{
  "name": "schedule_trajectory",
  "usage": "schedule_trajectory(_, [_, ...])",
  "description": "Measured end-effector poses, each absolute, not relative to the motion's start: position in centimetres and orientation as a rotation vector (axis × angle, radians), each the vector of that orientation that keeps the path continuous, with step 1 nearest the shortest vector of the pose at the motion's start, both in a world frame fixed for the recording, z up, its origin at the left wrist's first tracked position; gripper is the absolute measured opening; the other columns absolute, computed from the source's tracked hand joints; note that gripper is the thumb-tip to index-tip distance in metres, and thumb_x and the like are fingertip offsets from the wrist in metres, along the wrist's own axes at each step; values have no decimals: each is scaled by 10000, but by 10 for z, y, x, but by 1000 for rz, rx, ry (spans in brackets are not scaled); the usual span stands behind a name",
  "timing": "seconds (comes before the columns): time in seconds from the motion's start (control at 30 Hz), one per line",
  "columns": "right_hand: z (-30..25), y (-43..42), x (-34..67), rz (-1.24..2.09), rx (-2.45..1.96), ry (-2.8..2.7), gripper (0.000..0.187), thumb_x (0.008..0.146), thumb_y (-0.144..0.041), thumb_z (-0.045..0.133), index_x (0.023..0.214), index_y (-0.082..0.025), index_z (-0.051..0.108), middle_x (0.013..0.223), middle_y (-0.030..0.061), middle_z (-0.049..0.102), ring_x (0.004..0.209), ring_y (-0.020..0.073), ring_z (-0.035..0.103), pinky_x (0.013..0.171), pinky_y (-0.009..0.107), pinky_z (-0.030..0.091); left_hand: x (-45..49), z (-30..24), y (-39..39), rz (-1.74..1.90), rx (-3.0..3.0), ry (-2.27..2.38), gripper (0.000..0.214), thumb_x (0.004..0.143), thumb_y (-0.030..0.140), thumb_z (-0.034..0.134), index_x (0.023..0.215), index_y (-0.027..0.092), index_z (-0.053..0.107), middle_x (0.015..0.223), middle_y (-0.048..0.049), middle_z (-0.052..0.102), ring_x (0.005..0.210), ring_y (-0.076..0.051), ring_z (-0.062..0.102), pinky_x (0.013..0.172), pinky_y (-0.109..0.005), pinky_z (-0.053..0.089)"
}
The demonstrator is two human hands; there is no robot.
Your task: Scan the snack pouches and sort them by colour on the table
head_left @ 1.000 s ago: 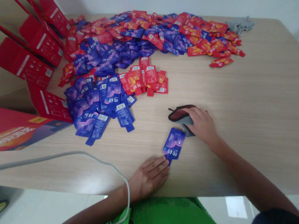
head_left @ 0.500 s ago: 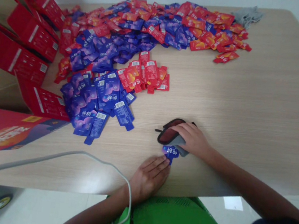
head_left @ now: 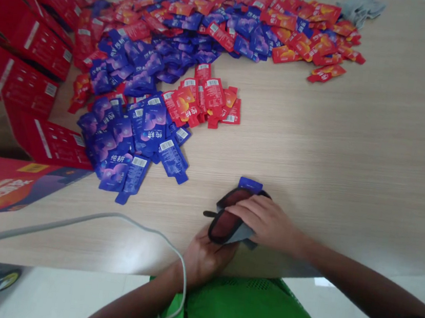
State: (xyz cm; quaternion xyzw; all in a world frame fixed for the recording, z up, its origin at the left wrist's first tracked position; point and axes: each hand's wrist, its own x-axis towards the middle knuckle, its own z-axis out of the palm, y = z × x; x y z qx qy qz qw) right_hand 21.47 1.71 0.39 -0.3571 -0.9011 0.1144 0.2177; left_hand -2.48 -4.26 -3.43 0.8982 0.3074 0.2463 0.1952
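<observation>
My right hand (head_left: 266,225) grips a folded, black-edged pad (head_left: 224,225) with dark red faces, a grey underside and a short black tab. Beneath it lies a blue sachet (head_left: 250,185); only its far end shows past the pad, and the rest is covered. Close to the table's front edge, my left hand (head_left: 205,261) rests just on the near side of the pad, which overlaps its fingers. Those fingers are mostly hidden, so whether they hold or press the sachet cannot be made out.
Blue sachets (head_left: 120,135) and red sachets (head_left: 212,99) lie in groups at left centre, before a large mixed heap (head_left: 248,26). Red boxes (head_left: 25,74) line the left side. A grey cloth (head_left: 360,9) sits at the back; a pale cable (head_left: 116,215) crosses the front.
The pad in my right hand has moved toward me over the blue sachet, now covering its near part and the left fingers. The sachet's far end has come into view. The camera view has shifted slightly.
</observation>
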Motion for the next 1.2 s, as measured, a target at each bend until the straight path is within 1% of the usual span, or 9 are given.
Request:
schedule_trajectory(0.07, [-12, 16, 211, 333, -961, -2519, 334, 947, -305, 611, 1255, -183, 656, 1124, 92, 762, 972, 254, 668, 888, 400, 534, -25, -35, -42, 701, 2520, 846, 233, 1019, 129, 609, 1214, 180, 724, 1117, -65, 804, 1044, -208, 774, 1027, -382, 623])
schedule_trajectory(0.17, [-28, 46, 223, 281, -1072, -2494, 406, 935, -334, 654, 1306, -172, 640, 1180, 122, 747, 1069, 283, 663, 950, 430, 523, -24, -37, -40, 752, 2539, 795, 274, 1019, 131, 629, 1286, 138, 688, 1334, -97, 732, 1267, -241, 690, 1111, -409, 578])
schedule_trajectory(0.23, [-28, 78, 236, 225, -1216, -2485, 469, 917, -340, 691, 1351, -175, 619, 1228, 135, 728, 1141, 310, 649, 978, 450, 515, -24, -37, -39, 761, 2536, 794, 275, 1020, 138, 641, 1291, 142, 687, 1371, -92, 712, 1337, -237, 645, 1145, -412, 554])
schedule_trajectory(0.37, [-5, 122, 259, 42, -1442, -2363, 494, 884, -258, 705, 1366, -194, 613, 1260, 133, 709, 1149, 339, 646, 964, 473, 524, -25, -37, -38, 738, 2531, 801, 272, 1029, 157, 643, 1297, 152, 686, 1361, -81, 719, 1347, -225, 638, 1150, -400, 550])
schedule_trajectory(0.47, [17, 111, 259, -19, -1417, -2157, 500, 884, -258, 686, 1373, -205, 600, 1236, 128, 710, 1119, 326, 655, 976, 475, 527, -26, -37, -38, 739, 2530, 787, 279, 1029, 154, 640, 1305, 151, 679, 1378, -75, 710, 1358, -228, 629, 1152, -405, 547])
schedule_trajectory(0.57, [26, 68, 242, 129, -1267, -2207, 476, 906, -297, 657, 1373, -224, 599, 1219, 114, 722, 1088, 300, 663, 947, 444, 536, -27, -38, -39, 728, 2522, 778, 294, 1029, 153, 633, 1321, 149, 669, 1368, -86, 715, 1333, -237, 647, 1140, -420, 557])
schedule_trajectory(0.73, [-7, 17, 213, 341, -1002, -2537, 379, 934, -292, 625, 1297, -187, 648, 1158, 92, 761, 992, 263, 666, 892, 404, 532, -27, -40, -39, 740, 2474, 812, 257, 1014, 110, 617, 1240, 188, 710, 1129, -60, 801, 1081, -206, 765, 1036, -382, 617])
schedule_trajectory(0.93, [-28, 69, 226, 286, -1178, -2488, 459, 922, -331, 682, 1354, -185, 627, 1220, 127, 729, 1112, 300, 647, 980, 443, 506, -26, -39, -38, 743, 2541, 774, 293, 1025, 139, 632, 1315, 138, 671, 1380, -95, 707, 1364, -228, 622, 1166, -403, 535])
schedule_trajectory(1.2, [7, 129, 252, 71, -1470, -2268, 542, 895, -257, 673, 1426, -213, 573, 1316, 137, 680, 1201, 356, 616, 1020, 515, 505, -27, -42, -41, 713, 2525, 794, 288, 1029, 161, 638, 1315, 149, 673, 1384, -80, 706, 1373, -223, 616, 1157, -402, 541])
